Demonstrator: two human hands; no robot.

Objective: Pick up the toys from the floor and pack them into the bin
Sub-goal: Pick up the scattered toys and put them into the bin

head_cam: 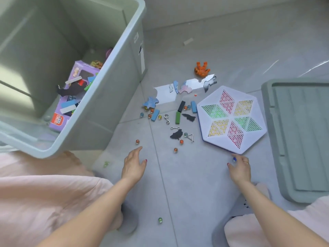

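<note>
1. We see our left hand (133,165) stretched out over the floor (187,184), fingers straight and relaxed, holding nothing.
2. Just beyond its fingertips lies an orange marble (137,141); further ahead and to its right sits a scatter of toys: marbles, blue blocks (155,115), a green block (177,117), black puzzle pieces (176,134) and wire puzzles (166,118).
3. Our right hand (240,168) pinches a small blue marble (234,159) between curled fingers, touching the near corner of the hexagonal board (231,118), a white grid with red, yellow and green panels.
4. The grey bin (99,111) stands ahead and left of the left hand, tilted towards us.
5. Inside it lies a purple box (58,120) with a red label; its writing is too blurred to read. Blocks and a black piece rest on it.
6. The bin's side carries pale stickers (141,57), unreadable.
7. An orange figure (202,69) lies far ahead of the right hand.
8. The grey lid (299,136) lies to the right of the right hand.
9. Two green marbles lie apart: one (106,164) left of the left hand, another (160,220) between our forearms.
</note>
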